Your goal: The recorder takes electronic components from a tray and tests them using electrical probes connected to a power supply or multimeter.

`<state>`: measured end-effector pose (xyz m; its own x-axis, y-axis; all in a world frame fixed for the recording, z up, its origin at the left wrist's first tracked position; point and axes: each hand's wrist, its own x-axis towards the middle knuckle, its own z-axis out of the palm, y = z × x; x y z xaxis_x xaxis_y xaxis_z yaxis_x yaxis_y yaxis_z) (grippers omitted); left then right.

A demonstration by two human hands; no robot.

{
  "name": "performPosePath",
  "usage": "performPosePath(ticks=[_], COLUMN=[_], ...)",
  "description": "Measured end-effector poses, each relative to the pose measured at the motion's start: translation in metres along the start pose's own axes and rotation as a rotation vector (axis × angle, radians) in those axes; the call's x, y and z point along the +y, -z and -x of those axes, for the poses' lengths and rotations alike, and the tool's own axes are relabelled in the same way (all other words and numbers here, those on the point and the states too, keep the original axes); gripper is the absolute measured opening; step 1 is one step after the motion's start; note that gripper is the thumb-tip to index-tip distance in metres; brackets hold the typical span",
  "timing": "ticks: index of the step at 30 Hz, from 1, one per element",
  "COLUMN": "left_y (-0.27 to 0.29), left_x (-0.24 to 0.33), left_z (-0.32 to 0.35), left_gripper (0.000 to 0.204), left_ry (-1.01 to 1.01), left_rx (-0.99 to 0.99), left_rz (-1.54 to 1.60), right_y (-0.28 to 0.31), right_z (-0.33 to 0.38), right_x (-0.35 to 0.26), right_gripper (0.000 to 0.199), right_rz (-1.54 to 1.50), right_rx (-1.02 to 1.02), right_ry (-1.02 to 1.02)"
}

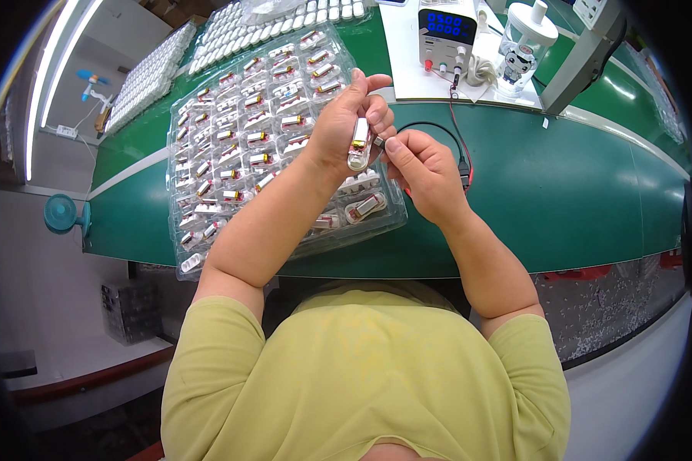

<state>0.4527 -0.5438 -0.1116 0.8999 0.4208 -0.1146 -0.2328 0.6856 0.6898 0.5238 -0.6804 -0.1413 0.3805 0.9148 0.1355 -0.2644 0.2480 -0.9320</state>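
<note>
My left hand (pixel 344 123) holds a small white oblong part with a gold and red insert (pixel 359 143) upright above a clear plastic blister tray (pixel 207 230). My right hand (pixel 423 170) pinches a small connector at the end of red and black wires (pixel 460 146) and presses it against the side of that part. The tray below holds several similar parts in rows, each in its own pocket. Both hands hover over the tray's right end, above the green work surface (pixel 561 192).
A bench power supply with a blue display (pixel 446 34) stands at the back on a white mat, beside a clear cup with a cartoon figure (pixel 521 50). More trays of white parts (pixel 150 77) lie at the back left. A small teal fan (pixel 61 213) sits at the left.
</note>
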Motion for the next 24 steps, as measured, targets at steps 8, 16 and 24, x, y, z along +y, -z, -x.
performPosePath(ticks=[8,16,24], left_y=[-0.004,-0.014,0.021], left_x=[-0.005,-0.011,0.009], left_z=[0.003,0.007,-0.033], left_gripper=[0.046,0.047,0.044], left_ry=[-0.020,-0.098,-0.180], left_rx=[0.001,0.014,0.003], left_rz=[-0.099,-0.577,-0.840], right_y=[0.003,0.016,0.013], right_z=[-0.002,-0.002,-0.003], right_x=[0.003,-0.005,-0.011], right_gripper=[0.020,0.022,0.020], right_rz=[0.024,0.100,0.159], right_rx=[0.016,-0.063,0.076], right_ry=[-0.003,-0.145,-0.047])
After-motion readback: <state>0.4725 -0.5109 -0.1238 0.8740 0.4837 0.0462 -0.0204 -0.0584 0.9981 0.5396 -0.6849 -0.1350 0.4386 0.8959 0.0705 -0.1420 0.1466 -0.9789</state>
